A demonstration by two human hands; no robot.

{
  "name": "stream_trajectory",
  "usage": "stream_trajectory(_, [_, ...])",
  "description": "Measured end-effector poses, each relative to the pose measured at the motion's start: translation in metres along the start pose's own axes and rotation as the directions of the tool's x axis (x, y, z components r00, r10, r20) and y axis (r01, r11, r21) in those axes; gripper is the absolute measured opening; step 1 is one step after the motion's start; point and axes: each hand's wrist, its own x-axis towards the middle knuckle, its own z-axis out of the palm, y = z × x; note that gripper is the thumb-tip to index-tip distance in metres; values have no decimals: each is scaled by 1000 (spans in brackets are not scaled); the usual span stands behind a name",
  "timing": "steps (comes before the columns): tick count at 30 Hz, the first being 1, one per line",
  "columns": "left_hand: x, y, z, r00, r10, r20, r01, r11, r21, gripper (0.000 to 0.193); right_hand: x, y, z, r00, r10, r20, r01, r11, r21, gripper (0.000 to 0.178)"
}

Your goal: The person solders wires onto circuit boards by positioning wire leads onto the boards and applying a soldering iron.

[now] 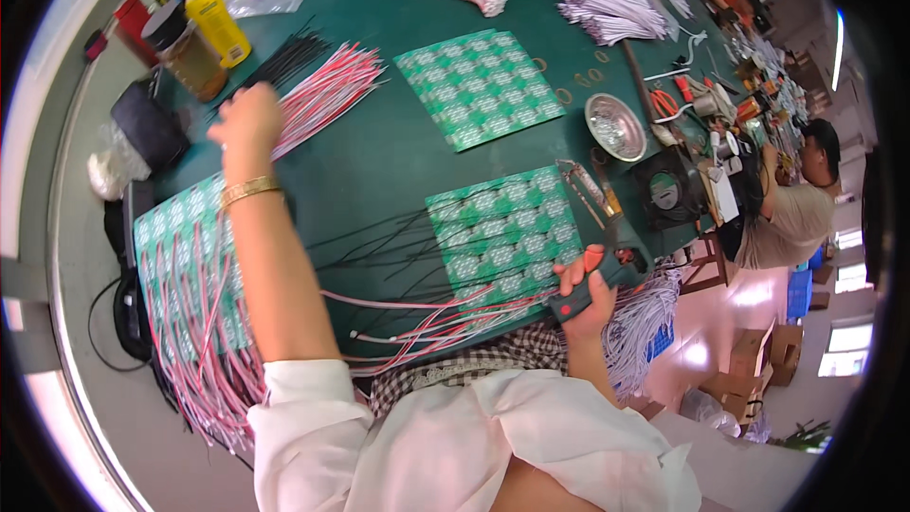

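My left hand (250, 123) is over the far left of the table, at the near ends of a black wire bundle (290, 55) and beside red and white wires (332, 85). Its fingers are curled; what they hold, if anything, is hidden. In my right hand (593, 301) is a dark soldering gun (621, 270) with an orange-red trigger, at the right of a green circuit board panel (507, 228). Black wires (379, 246) stretch leftward from that panel, and red and white wires (427, 327) lie along its near edge.
Another panel stack (479, 85) lies farther back. Wired panels (190, 228) hang over the left edge. A metal bowl (615, 127) and black fan (669, 188) stand right. Bottles (216, 17) stand far left. A person (796, 199) sits at the far right.
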Motion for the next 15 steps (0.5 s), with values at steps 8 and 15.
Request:
stream_trajectory(8, [-7,-20,26,956,-287,-59,280,954,-109,31,-6,4,-4,999,3,-36,-6,996,-89,36])
stream_trajectory(15, [-33,-5,17,968,-5,-249,10,1000,21,20,-8,0,-7,999,31,-5,-32,996,-80,35])
